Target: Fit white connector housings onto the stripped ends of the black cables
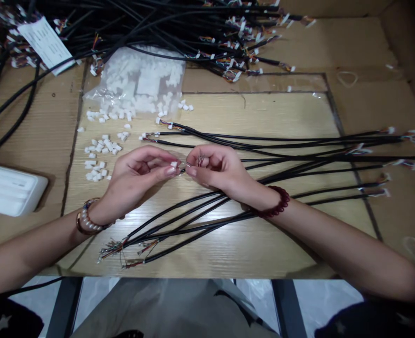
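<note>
White connector, pinched in closed left fingers above the bench. Thin wires held in right fingers, closed at the tips. Probably best to hold connector still, keep wires straight, align squarely.

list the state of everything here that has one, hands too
left hand, pinching a white connector
right hand, pinching thin wires
nearer cables, left ends splayed, no connectors seen there
farther cables, left ends fitted with connectors
loose white connectors, scattered in small piles
plastic bag, lying down, part filled with white pieces
cable heap, criss-crossed
paper label, tilted across cables
</note>
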### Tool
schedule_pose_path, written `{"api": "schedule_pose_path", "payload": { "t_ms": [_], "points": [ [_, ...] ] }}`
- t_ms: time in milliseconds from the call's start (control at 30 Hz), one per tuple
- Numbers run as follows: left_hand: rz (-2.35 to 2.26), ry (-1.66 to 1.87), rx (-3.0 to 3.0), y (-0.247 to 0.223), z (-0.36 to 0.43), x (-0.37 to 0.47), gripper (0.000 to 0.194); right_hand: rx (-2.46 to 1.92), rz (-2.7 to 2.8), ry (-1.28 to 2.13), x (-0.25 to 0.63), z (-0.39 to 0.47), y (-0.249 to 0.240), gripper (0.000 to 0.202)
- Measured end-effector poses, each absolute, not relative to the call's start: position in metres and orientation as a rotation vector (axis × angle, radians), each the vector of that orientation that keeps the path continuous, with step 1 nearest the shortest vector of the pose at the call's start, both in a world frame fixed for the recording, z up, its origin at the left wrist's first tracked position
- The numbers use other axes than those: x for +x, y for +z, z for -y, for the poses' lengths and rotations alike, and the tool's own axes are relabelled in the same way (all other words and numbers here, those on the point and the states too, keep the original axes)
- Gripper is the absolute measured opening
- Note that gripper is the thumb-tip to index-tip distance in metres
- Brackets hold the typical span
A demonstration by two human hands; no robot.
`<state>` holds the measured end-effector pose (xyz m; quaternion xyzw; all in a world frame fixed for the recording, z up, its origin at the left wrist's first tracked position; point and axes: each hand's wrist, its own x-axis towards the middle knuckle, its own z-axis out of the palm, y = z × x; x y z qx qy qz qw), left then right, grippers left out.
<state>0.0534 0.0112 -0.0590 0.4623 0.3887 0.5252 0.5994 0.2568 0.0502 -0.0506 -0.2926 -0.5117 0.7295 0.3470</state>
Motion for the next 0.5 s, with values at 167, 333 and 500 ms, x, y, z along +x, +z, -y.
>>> {"api": "schedule_pose_path", "payload": {
  "t_ms": [167, 333, 500],
  "points": [
    [-0.910, 1.178, 1.073, -0.0583, -0.0115, 0.0531, 0.017, -0.735, 1.307, 1.922, 0.2569, -0.0507, -0.0527, 0.037],
    [-0.906, 1.220, 1.126, -0.0606, -0.0119, 0.0534, 0.015, -0.706, 1.330, 1.916, 0.2575, -0.0521, -0.0554, 0.040],
    [-0.977, 1.194, 1.188, -0.0594, -0.0113, 0.0529, 0.014, -0.699, 1.321, 1.914, 0.2574, -0.0530, -0.0564, 0.037]
  ]
}}
